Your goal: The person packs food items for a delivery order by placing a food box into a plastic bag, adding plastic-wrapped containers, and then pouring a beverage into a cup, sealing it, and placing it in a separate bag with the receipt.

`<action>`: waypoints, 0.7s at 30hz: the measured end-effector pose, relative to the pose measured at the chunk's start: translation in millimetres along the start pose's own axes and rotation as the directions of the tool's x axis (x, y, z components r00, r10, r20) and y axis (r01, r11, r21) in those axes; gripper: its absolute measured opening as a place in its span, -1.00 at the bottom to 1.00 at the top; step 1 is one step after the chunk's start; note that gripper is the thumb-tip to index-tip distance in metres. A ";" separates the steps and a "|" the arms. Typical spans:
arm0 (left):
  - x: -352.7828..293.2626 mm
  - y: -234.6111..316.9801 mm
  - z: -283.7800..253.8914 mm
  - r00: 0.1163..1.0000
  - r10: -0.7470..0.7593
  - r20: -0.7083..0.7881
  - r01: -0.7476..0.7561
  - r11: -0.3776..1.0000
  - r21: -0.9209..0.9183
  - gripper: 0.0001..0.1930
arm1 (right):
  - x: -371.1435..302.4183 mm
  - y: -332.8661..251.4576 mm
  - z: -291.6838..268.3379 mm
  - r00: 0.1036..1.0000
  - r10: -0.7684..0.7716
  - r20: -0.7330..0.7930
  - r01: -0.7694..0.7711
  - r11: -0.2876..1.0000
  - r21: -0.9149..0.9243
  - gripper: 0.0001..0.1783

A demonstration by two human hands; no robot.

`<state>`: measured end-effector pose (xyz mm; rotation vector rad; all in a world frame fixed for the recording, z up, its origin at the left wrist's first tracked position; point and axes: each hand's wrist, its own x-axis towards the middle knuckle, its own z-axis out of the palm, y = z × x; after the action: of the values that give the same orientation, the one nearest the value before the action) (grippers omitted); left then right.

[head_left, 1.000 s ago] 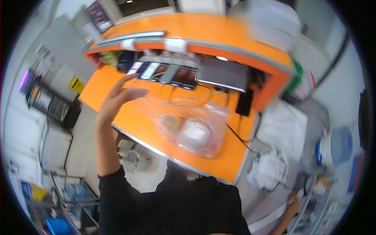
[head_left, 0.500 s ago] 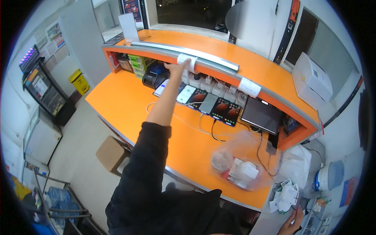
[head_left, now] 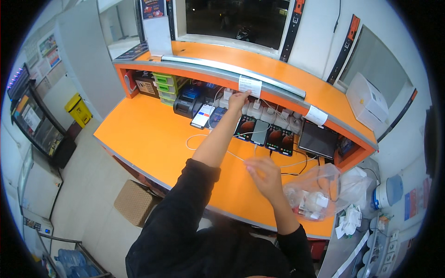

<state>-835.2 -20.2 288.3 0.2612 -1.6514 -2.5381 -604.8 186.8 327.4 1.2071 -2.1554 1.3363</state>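
Paper slip: left hand pinches its lower edge; right hand hangs half-open, seemingly empty; light grip avoids tearing.

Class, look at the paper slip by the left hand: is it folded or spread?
Spread: the paper slip shows a flat printed face, with the left hand at its lower edge.

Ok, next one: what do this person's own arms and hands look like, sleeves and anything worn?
The left sleeve and right sleeve are plain black, ending well short of the wrists. The left hand and right hand are ungloved. No watch or bracelet shows; the right hand is too blurred to rule out rings.
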 end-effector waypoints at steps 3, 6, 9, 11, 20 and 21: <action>-25.4 -1.5 21.2 0.974 0.107 -0.198 -0.105 0.994 0.019 -0.23 | 26.0 54.2 9.1 0.966 0.220 -0.135 -0.198 0.967 0.162 -0.77; -20.2 6.1 4.4 0.967 0.042 -0.253 -0.063 0.995 -0.073 -0.28 | 88.5 111.6 35.5 0.904 0.321 -0.282 -0.255 0.935 0.249 -0.63; -20.8 14.3 10.7 0.994 0.101 -0.051 -0.100 0.995 0.020 -0.30 | 140.9 152.2 44.0 0.830 0.198 -0.521 -0.266 0.962 -0.059 -0.61; -20.2 17.0 1.0 0.996 0.076 -0.054 -0.075 0.997 0.025 -0.37 | 164.5 142.6 59.5 0.797 0.378 -0.471 -0.388 0.918 0.079 -0.61; -129.3 10.4 -47.1 0.880 0.291 0.375 -0.460 0.715 0.526 -0.72 | 86.1 106.8 54.2 0.874 0.485 -0.001 -0.335 0.605 0.722 -0.73; -148.4 8.6 -50.3 0.896 0.225 0.383 -0.429 0.661 0.616 -0.72 | 70.3 94.4 52.0 0.872 0.489 -0.006 -0.343 0.620 0.706 -0.71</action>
<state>-679.8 -42.2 289.2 -0.3487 -2.4362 -1.6441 -713.5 127.3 292.9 0.7032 -1.8919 2.5168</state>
